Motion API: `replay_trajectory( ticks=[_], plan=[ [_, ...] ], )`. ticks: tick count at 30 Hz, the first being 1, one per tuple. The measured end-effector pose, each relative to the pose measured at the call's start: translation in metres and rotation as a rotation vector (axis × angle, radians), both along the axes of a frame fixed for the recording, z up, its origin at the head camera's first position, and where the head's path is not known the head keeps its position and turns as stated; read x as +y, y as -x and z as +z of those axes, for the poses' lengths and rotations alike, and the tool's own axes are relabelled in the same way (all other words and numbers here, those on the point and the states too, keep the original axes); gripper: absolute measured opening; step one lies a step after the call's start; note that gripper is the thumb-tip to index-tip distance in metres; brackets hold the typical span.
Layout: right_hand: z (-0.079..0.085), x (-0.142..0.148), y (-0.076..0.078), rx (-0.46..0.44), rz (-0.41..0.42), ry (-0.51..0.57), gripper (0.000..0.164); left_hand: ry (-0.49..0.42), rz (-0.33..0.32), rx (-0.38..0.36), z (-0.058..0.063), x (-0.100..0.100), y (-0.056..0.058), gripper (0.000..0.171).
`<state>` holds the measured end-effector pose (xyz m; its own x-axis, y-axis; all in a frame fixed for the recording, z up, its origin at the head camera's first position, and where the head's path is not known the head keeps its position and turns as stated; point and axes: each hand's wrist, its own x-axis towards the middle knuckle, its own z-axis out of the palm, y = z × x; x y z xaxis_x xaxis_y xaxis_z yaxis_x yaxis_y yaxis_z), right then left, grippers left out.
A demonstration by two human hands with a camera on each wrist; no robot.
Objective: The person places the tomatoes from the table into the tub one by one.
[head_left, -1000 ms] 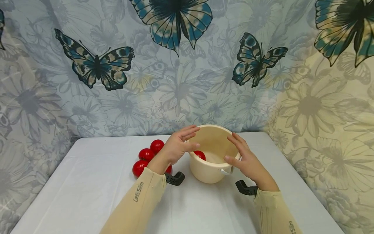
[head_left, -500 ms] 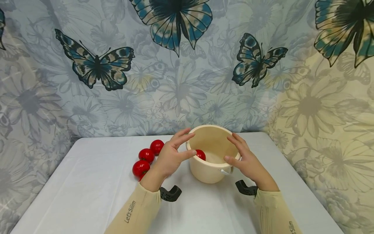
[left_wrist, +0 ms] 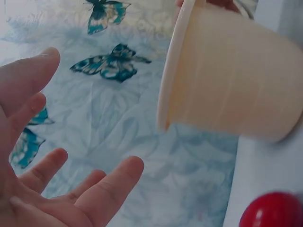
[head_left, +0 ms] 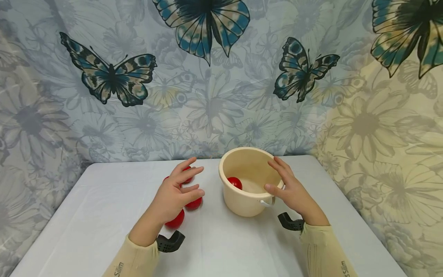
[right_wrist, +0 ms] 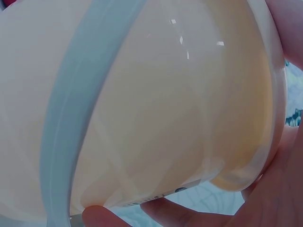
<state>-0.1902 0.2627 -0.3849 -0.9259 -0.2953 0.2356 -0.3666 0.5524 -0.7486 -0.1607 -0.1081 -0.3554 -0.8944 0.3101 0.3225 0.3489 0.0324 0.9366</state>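
A cream bucket (head_left: 242, 206) stands upright on the table, with one red tomato (head_left: 235, 182) inside it. My right hand (head_left: 292, 194) holds the bucket at its right rim; in the right wrist view, fingers (right_wrist: 184, 213) lie against the outer wall beside the pale handle (right_wrist: 71, 109). To the left, my left hand (head_left: 169, 198) hovers over several red tomatoes (head_left: 194, 204) with its fingers spread and nothing in it. It partly hides those tomatoes from the head camera. The left wrist view has one tomato (left_wrist: 272, 213) at its lower right corner.
A white cloth covers the table (head_left: 228, 246). Behind it hangs a backdrop (head_left: 214, 107) printed with butterflies and flowers. Each wrist wears a black camera mount (head_left: 170, 242).
My left hand has moved left and slightly down from the bucket's rim to above the tomatoes. My right hand and the bucket stay in place.
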Motion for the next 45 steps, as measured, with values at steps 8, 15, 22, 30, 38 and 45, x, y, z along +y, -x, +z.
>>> replay_trajectory(
  ticks=[8, 15, 22, 30, 38, 45],
  plan=[
    [0.000, 0.001, 0.001, 0.017, -0.003, -0.011, 0.077, 0.049, 0.136, 0.025, 0.003, -0.051, -0.004, 0.057],
    [-0.002, 0.001, 0.001, 0.003, -0.003, 0.002, 0.077, 0.103, 0.125, 0.054, -0.014, -0.090, 0.002, 0.065],
    [-0.003, 0.001, 0.002, 0.001, -0.001, 0.003, 0.076, 0.172, 0.064, 0.018, -0.052, -0.116, 0.014, 0.070],
    [-0.003, 0.000, 0.001, -0.012, 0.001, 0.008, 0.076, 0.223, 0.070, -0.023, -0.080, -0.134, 0.024, 0.072],
    [-0.001, 0.001, 0.001, -0.005, -0.003, 0.000, 0.077, 0.064, -0.028, -0.239, -0.096, -0.138, 0.027, 0.072],
    [0.001, 0.000, 0.001, -0.013, 0.005, 0.017, 0.077, -0.002, -0.050, -0.320, -0.112, -0.135, 0.033, 0.069]
  ],
)
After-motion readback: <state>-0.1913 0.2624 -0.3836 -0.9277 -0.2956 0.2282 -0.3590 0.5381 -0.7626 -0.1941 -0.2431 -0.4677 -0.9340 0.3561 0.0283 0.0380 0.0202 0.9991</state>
